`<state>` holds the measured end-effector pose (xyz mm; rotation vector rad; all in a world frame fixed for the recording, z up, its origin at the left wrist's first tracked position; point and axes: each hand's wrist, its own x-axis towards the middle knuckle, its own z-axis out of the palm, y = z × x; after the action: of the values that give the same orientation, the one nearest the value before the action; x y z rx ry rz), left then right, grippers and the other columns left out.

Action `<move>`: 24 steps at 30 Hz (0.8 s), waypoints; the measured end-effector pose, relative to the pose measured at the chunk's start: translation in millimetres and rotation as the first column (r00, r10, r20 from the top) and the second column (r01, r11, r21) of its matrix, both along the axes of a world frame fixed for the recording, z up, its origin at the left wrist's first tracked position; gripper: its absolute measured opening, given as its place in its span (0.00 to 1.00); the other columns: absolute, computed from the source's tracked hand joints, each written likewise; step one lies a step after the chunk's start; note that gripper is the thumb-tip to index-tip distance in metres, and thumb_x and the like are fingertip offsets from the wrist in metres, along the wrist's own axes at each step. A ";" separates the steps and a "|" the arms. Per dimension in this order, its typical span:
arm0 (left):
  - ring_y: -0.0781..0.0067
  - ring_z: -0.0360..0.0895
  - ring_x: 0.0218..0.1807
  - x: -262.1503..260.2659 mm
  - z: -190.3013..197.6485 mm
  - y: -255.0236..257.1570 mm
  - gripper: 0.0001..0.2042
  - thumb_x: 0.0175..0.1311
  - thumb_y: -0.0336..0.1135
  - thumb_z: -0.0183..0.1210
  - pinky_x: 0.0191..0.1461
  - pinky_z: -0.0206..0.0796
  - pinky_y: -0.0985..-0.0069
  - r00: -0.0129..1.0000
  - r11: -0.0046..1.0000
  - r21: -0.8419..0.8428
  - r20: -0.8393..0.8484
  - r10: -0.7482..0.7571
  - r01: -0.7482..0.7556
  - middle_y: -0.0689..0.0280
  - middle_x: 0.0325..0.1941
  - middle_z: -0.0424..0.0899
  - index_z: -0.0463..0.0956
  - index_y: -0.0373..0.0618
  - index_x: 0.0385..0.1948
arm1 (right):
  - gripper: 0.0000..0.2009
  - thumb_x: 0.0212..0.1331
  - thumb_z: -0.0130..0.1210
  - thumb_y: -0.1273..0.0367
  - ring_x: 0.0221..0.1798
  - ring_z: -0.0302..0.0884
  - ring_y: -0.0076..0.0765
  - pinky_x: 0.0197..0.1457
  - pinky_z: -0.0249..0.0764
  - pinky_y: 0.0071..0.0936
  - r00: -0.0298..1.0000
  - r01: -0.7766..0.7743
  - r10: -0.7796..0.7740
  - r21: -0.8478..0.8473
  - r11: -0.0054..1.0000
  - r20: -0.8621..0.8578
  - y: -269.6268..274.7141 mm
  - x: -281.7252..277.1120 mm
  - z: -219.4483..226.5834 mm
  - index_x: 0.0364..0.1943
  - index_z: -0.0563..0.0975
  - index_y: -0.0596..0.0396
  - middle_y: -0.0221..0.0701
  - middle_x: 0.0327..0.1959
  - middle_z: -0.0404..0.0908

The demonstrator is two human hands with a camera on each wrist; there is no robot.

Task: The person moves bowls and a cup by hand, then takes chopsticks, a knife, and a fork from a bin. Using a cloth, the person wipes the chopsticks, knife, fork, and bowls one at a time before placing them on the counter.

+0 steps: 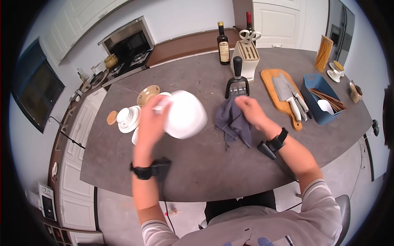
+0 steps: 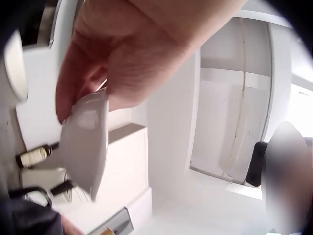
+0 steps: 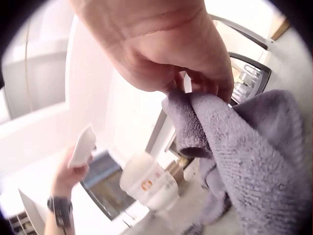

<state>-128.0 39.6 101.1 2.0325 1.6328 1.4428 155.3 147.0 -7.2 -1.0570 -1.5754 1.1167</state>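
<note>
In the head view my left hand (image 1: 152, 121) grips a white bowl (image 1: 185, 115) by its edge, and the bowl is blurred. The left wrist view shows the bowl (image 2: 85, 142) tipped on its side, with fingers and thumb pinching its rim. My right hand (image 1: 252, 112) pinches a bunched grey cloth (image 1: 233, 123) at the top. The cloth hangs in folds below the fingers in the right wrist view. Bowl and cloth are apart, the bowl to the left.
White cups and saucers (image 1: 128, 119) and a tan bowl (image 1: 148, 95) stand at the left. A black-handled slotted tool (image 1: 237, 84) is behind the cloth, near a knife block (image 1: 245, 59). Knives lie on a cutting board (image 1: 271, 82), beside a blue basket (image 1: 318, 110).
</note>
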 end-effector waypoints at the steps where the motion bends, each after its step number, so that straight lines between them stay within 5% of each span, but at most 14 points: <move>1: 0.73 0.77 0.33 23.5 -5.9 3.7 0.11 0.59 0.33 0.59 0.39 0.69 0.76 0.998 0.971 -0.231 0.033 -0.057 0.063 0.62 0.34 0.82 0.77 0.36 0.38 | 0.11 0.68 0.45 0.62 0.36 0.75 0.22 0.34 0.70 0.24 0.984 -0.018 -0.012 -0.167 0.986 -0.179 2.3 7.4 11.4 0.40 0.76 0.53 0.23 0.30 0.78; 3: 0.74 0.78 0.31 48.3 -37.7 35.5 0.12 0.57 0.34 0.58 0.38 0.69 0.74 0.933 0.870 -0.348 0.043 -0.356 0.348 0.61 0.28 0.83 0.78 0.33 0.36 | 0.11 0.69 0.44 0.62 0.37 0.74 0.18 0.36 0.72 0.19 0.861 -0.118 -0.066 -0.324 0.939 -0.504 10.7 21.1 22.2 0.42 0.75 0.51 0.22 0.31 0.78; 5: 0.74 0.79 0.27 74.3 -62.0 56.2 0.13 0.57 0.34 0.58 0.28 0.70 0.77 0.895 0.738 -0.511 0.310 -0.320 0.440 0.59 0.28 0.83 0.79 0.32 0.37 | 0.11 0.69 0.44 0.62 0.36 0.74 0.18 0.37 0.73 0.19 0.841 -0.105 -0.072 -0.293 0.950 -0.536 9.5 28.6 41.1 0.43 0.74 0.51 0.22 0.32 0.78; 8: 0.78 0.78 0.29 100.5 -53.4 64.2 0.13 0.59 0.34 0.59 0.28 0.69 0.80 0.862 0.619 -0.611 0.437 -0.257 0.494 0.62 0.30 0.83 0.78 0.33 0.40 | 0.11 0.69 0.45 0.62 0.35 0.73 0.16 0.38 0.72 0.18 0.846 -0.057 -0.058 -0.198 0.978 -0.529 4.6 38.3 69.6 0.43 0.74 0.53 0.22 0.33 0.78; 11: 0.73 0.80 0.27 115.7 -60.7 73.4 0.12 0.59 0.32 0.56 0.24 0.73 0.76 0.839 0.627 -0.577 0.476 -0.263 0.524 0.60 0.29 0.82 0.78 0.31 0.38 | 0.13 0.68 0.46 0.61 0.35 0.70 0.15 0.41 0.70 0.18 0.989 -0.148 0.148 -0.016 0.989 0.023 -12.7 44.3 97.2 0.40 0.77 0.56 0.22 0.32 0.76; 14: 0.75 0.80 0.27 118.9 -73.1 82.7 0.11 0.60 0.32 0.55 0.24 0.72 0.78 0.816 0.635 -0.540 0.503 -0.283 0.553 0.62 0.28 0.82 0.78 0.32 0.38 | 0.14 0.65 0.48 0.64 0.43 0.78 0.32 0.48 0.72 0.27 0.845 -0.386 0.270 0.176 0.906 0.462 -38.1 36.3 98.9 0.45 0.78 0.59 0.35 0.42 0.82; 18: 0.81 0.76 0.25 114.5 -71.2 83.4 0.11 0.61 0.34 0.55 0.22 0.69 0.80 0.826 0.669 -0.501 0.448 -0.341 0.548 0.67 0.26 0.81 0.79 0.35 0.36 | 0.16 0.56 0.54 0.70 0.52 0.77 0.45 0.55 0.71 0.31 0.843 -0.462 0.332 0.254 0.850 0.424 -36.0 40.1 83.7 0.50 0.76 0.59 0.41 0.51 0.79; 20: 0.82 0.74 0.24 113.3 -62.6 79.3 0.11 0.61 0.34 0.55 0.22 0.66 0.81 0.848 0.681 -0.516 0.412 -0.335 0.520 0.68 0.26 0.81 0.79 0.35 0.37 | 0.22 0.51 0.58 0.73 0.55 0.75 0.45 0.58 0.69 0.32 0.882 -0.228 0.036 0.359 0.905 0.470 -34.7 42.4 80.3 0.54 0.73 0.59 0.43 0.55 0.75; 24: 0.85 0.73 0.27 111.9 -50.4 74.3 0.12 0.62 0.35 0.56 0.27 0.64 0.83 0.844 0.686 -0.499 0.391 -0.367 0.529 0.68 0.28 0.82 0.80 0.36 0.38 | 0.33 0.46 0.65 0.67 0.55 0.73 0.52 0.54 0.71 0.36 0.866 -0.209 0.068 0.234 0.950 0.496 -32.7 36.5 64.3 0.58 0.66 0.64 0.51 0.56 0.71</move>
<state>-16.1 113.9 50.7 1.6250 1.1440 0.8278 191.7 114.3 57.2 -1.0908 -2.1671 0.7113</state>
